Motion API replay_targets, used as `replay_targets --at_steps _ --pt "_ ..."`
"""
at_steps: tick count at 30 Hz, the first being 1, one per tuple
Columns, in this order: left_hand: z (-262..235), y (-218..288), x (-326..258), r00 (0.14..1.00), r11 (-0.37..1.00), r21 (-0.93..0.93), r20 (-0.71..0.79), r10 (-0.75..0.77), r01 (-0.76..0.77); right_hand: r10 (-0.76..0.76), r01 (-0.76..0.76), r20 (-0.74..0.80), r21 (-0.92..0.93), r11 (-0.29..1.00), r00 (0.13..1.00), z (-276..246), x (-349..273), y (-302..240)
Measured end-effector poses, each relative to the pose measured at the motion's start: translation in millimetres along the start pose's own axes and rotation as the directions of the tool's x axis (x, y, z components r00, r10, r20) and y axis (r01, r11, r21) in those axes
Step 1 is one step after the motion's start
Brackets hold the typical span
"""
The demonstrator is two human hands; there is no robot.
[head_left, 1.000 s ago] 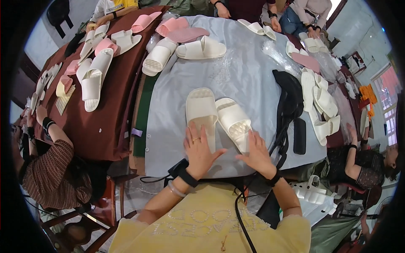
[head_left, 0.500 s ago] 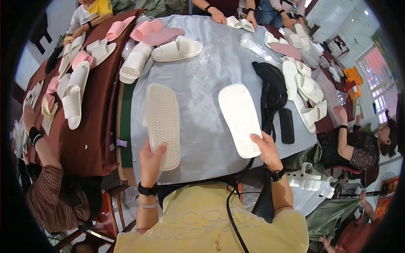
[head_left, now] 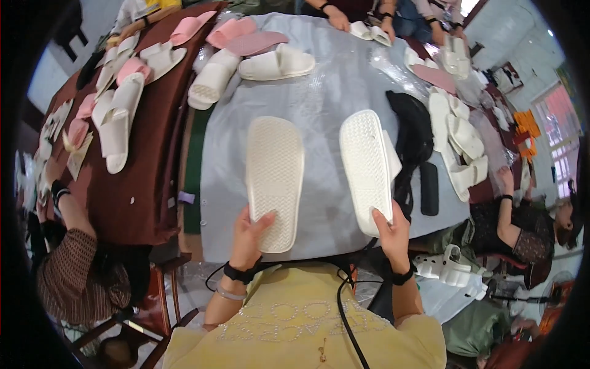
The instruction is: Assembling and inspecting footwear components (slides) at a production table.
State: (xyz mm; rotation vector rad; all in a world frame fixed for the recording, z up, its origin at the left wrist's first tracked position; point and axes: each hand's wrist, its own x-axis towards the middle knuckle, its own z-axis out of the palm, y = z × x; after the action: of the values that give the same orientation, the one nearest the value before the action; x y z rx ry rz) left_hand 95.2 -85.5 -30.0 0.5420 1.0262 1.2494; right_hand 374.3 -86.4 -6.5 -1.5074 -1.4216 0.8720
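Observation:
Two white slide slippers are held up over the grey-covered table (head_left: 319, 92), soles toward me. My left hand (head_left: 249, 237) grips the left slipper (head_left: 275, 178) by one end, thumb on the patterned sole and fingers behind it. In my right hand (head_left: 392, 234) is the right slipper (head_left: 364, 172), pinched at its lower end with the thumb on the sole. That slipper is turned so that part of its strap shows at its right edge. The left slipper's strap is hidden behind the sole.
White slippers (head_left: 276, 63) and a pink slipper (head_left: 257, 42) lie at the far left. More white slippers (head_left: 466, 136), a black strap bag (head_left: 409, 123) and a black flat case (head_left: 429, 189) are on the right. Other people sit around; a brown-covered table (head_left: 163, 117) adjoins on the left.
Both slippers have moved slightly right in view and come closer together. The right one has turned, showing its strap edge. The surroundings have shifted with my head.

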Motion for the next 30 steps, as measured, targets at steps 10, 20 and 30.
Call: replay_targets --at_steps 10,20,30 --pt "24.4 -1.8 -29.0 0.896 0.208 0.882 0.370 0.248 -0.422 -0.309 0.469 0.366 -0.527 0.709 0.878 48.1 -15.7 -7.7" --pt "26.2 -26.7 -18.9 0.864 -0.022 0.875 0.481 0.148 -0.483 -0.049 0.178 0.205 -0.677 0.715 0.978 24.0 -18.9 20.2" --pt "44.6 -60.5 15.6 0.877 -0.260 0.875 0.456 0.154 -0.409 -0.045 0.124 0.134 -0.674 0.728 0.990 35.8 -16.3 27.0"
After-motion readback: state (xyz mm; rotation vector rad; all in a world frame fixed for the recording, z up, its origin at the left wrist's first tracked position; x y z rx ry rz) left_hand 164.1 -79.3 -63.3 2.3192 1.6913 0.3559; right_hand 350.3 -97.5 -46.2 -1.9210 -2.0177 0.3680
